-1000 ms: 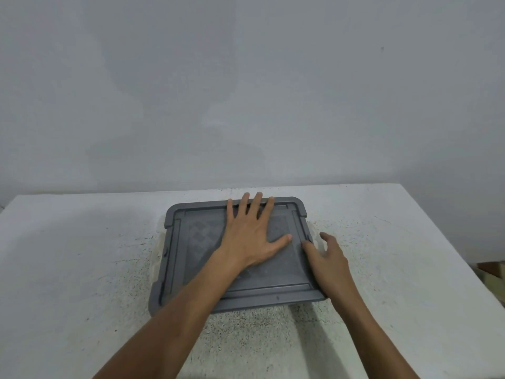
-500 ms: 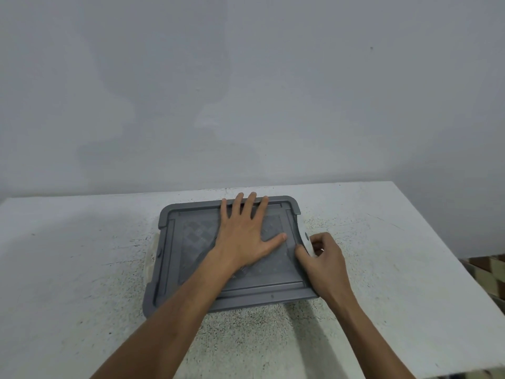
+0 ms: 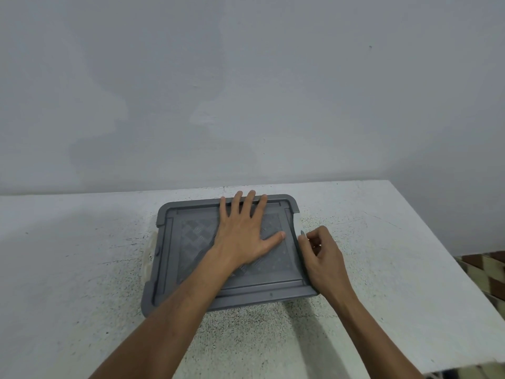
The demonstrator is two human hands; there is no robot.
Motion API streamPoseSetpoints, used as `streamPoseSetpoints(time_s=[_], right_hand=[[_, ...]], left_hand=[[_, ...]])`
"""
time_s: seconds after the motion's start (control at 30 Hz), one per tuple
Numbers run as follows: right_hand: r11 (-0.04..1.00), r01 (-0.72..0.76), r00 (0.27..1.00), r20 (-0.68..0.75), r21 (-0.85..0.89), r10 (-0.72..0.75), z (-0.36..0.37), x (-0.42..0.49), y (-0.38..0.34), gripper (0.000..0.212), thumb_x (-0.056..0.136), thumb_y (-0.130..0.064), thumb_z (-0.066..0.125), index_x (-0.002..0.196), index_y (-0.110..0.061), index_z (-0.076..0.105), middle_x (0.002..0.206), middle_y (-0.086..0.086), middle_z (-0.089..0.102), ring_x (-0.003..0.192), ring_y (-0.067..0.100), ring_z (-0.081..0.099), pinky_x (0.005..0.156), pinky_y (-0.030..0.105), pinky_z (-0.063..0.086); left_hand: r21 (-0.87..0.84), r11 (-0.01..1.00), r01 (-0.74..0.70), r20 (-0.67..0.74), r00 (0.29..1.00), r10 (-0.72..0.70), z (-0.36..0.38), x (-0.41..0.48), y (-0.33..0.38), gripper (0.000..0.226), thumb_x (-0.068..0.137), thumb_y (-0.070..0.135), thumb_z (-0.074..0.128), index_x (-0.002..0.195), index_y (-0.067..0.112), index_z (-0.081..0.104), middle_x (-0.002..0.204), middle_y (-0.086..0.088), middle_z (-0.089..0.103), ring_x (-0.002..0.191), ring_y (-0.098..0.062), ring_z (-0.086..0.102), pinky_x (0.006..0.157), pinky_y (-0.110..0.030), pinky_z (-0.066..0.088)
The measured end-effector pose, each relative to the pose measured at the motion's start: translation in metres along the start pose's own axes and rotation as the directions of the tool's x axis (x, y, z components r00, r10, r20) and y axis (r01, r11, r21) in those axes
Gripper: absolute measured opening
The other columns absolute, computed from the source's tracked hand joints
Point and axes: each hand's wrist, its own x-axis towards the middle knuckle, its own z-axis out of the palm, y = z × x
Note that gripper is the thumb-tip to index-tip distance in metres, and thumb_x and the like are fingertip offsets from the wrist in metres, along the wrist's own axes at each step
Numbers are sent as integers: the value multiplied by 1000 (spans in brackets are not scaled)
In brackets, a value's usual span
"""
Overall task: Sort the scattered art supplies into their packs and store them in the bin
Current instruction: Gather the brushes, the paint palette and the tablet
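Note:
A grey bin with its grey lid (image 3: pixel 191 242) on sits in the middle of the white table (image 3: pixel 82 269). My left hand (image 3: pixel 243 236) lies flat on the lid, fingers spread toward the far edge. At the lid's right edge, my right hand (image 3: pixel 322 253) has its fingers curled and pinches the small grey side latch (image 3: pixel 302 233). No art supplies show; the bin's inside is hidden under the lid.
A matching latch (image 3: pixel 157 248) and a pale bit of the bin body (image 3: pixel 148 258) show on the lid's left side. The table's right edge drops to a patterned floor (image 3: pixel 486 272). A plain wall stands behind the table.
My right hand went from open beside the lid's right edge to curled on the latch there. My left hand has stayed flat on the lid.

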Motion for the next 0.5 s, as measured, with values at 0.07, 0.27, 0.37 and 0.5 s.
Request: streamPoseSetpoints(time_s=[0.07, 0.27, 0.37, 0.5], right_hand=[[1000, -7, 999, 34, -2, 7, 1, 1, -1, 15, 99, -35, 52, 91, -24, 47, 80, -1, 59, 67, 10, 55, 56, 24, 39], [999, -25, 999, 23, -35, 26, 0, 0, -1, 13, 98, -38, 52, 106, -28, 47, 86, 0, 60, 73, 14, 60, 56, 25, 40], [996, 14, 1000, 24, -84, -12, 0, 2, -1, 23, 99, -36, 50, 121, -31, 46, 104, -3, 60, 87, 15, 61, 64, 26, 44], [955, 169, 980, 147, -244, -136, -5, 7, -4, 43, 101, -21, 45, 143, -23, 40, 139, 2, 48, 119, 19, 50, 99, 39, 46]], left_hand=[[10, 1000, 3, 9, 1000, -3, -1, 0, -1, 96, 81, 86, 12, 157, 29, -3, 165, -2, 0, 151, -29, -7, 117, -60, -8], [-47, 998, -44, 60, 997, 47, -6, -1, -9, 92, 85, 83, 23, 157, 32, -4, 165, 1, -11, 150, -22, -17, 119, -52, -15], [-88, 995, -56, 98, 993, 64, -15, -9, -28, 88, 86, 80, 24, 156, 36, -4, 165, 2, -13, 150, -16, -17, 118, -43, -16], [-14, 985, 171, 75, 983, -169, -20, -35, -62, 90, 74, 85, -5, 154, 44, -6, 165, 2, -12, 151, -22, -14, 117, -52, -11]])
